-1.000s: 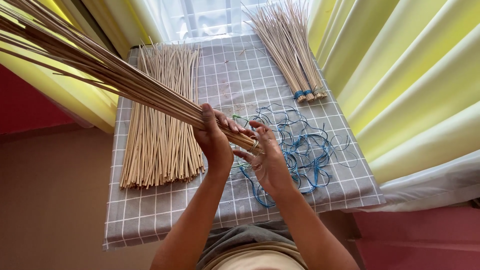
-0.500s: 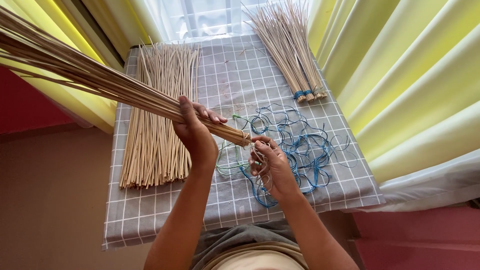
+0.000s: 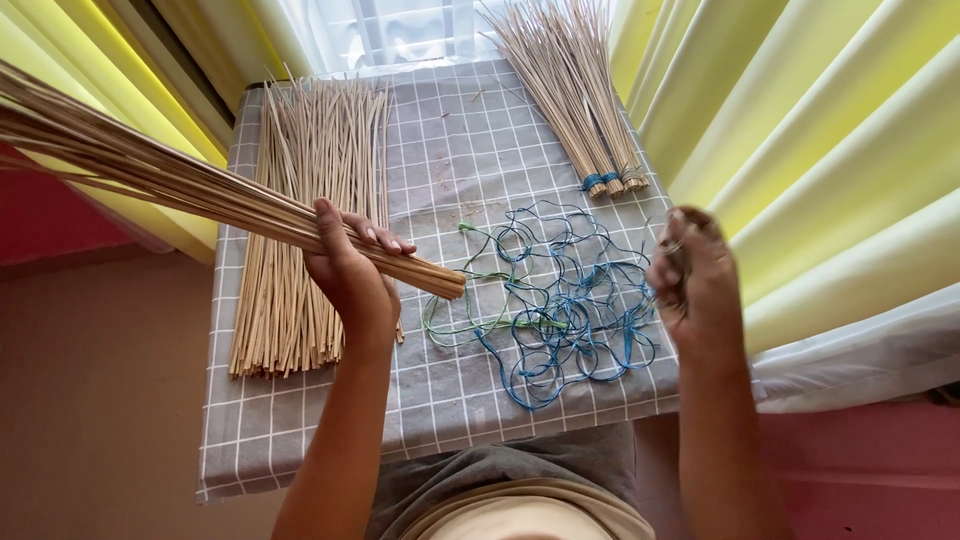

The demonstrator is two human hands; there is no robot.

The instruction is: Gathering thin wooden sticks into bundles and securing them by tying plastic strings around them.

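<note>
My left hand [image 3: 350,275] is shut around a thick bundle of thin pale sticks [image 3: 200,195]. The bundle slants up to the far left, and its cut ends [image 3: 450,280] hover over the table. My right hand [image 3: 695,285] is raised at the table's right edge with its fingers curled shut; whether a string is pinched in them is unclear. Between the hands lies a tangle of blue and green strings [image 3: 560,320] on the grey checked cloth [image 3: 450,150].
A flat pile of loose sticks [image 3: 310,180] lies along the left of the table. Tied stick bundles with blue bands [image 3: 570,90] fan out at the back right. Yellow curtains [image 3: 800,150] hang close on both sides, and a window is behind.
My right hand has left the bundle's cut ends and swung out to the right edge of the table. My left hand has slid the bundle a little to the left.
</note>
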